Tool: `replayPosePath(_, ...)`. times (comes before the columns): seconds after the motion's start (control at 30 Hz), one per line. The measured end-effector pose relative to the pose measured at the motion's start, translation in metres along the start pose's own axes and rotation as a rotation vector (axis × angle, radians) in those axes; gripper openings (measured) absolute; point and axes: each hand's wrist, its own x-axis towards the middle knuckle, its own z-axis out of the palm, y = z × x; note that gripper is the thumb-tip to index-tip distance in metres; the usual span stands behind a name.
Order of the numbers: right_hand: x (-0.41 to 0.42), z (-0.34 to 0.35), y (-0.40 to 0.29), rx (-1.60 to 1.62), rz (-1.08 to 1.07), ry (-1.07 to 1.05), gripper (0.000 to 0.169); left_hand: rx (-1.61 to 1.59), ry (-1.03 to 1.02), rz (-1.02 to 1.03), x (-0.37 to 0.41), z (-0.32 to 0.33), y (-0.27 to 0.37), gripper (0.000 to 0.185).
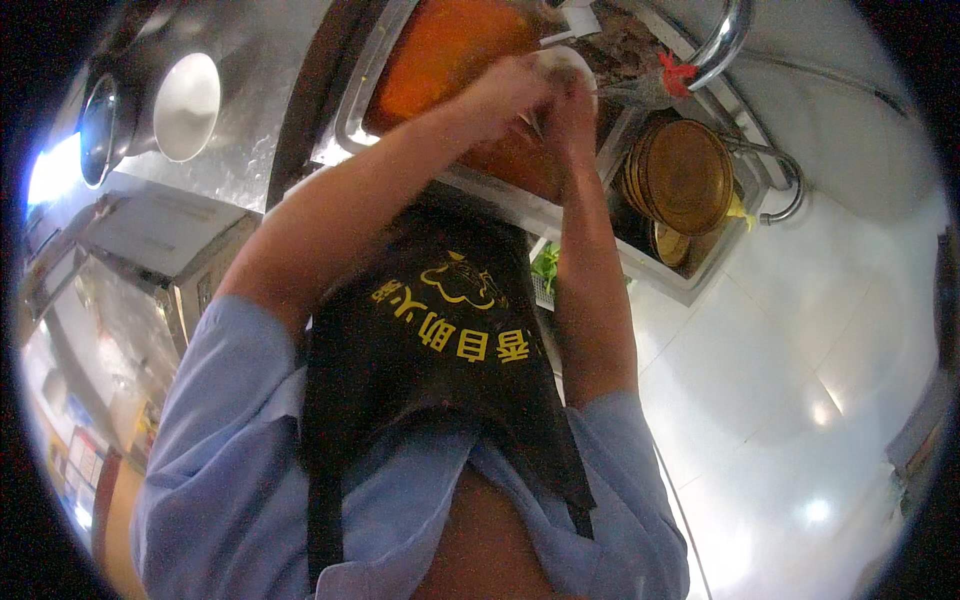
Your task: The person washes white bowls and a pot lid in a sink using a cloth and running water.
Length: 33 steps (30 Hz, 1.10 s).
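Note:
Both hands meet at the top centre, above a metal sink [551, 217]. My left hand [517, 90] reaches in from the left and my right hand [573, 112] from below right. Between them is a pale, rounded object [571, 58], gripped by both; blur and the fingers hide what it is. Orange-red liquid or contents [442, 52] fill the basin area to their left. A curved metal faucet [724, 45] with red material [677, 73] tied at its end and a greyish cloth-like sleeve [637, 91] comes in at the right of the hands.
Stacked brown round plates or lids [688, 177] occupy the right basin. A white bowl [187, 106] and a dark round vessel [101, 131] stand on the metal counter [247, 112] at left. Green leaves [546, 267] lie in a basket below the sink. White tiled surface [780, 337] spans the right.

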Motion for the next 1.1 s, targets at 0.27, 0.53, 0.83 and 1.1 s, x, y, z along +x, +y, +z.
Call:
replayPosePath(0.27,0.013,-0.023,-0.001,-0.379,0.048,-0.061,0.035,0.016,0.07,0.188,0.014,0.011,-0.04,0.034)
replayPosePath(0.53,0.022,-0.046,0.005,-0.625,-0.061,-0.229,0.037,-0.095,0.036,0.064,-0.01,0.01,-0.009,0.037)
replayPosePath(0.83,-0.008,-0.051,-0.002,-0.519,-0.241,-0.198,0.036,-0.076,0.003,0.09,-0.014,0.006,0.003,0.041)
replayPosePath(1.1,-0.001,-0.023,0.018,-0.23,-0.152,-0.131,0.036,0.371,-0.229,0.316,0.024,-0.023,-0.033,0.047)
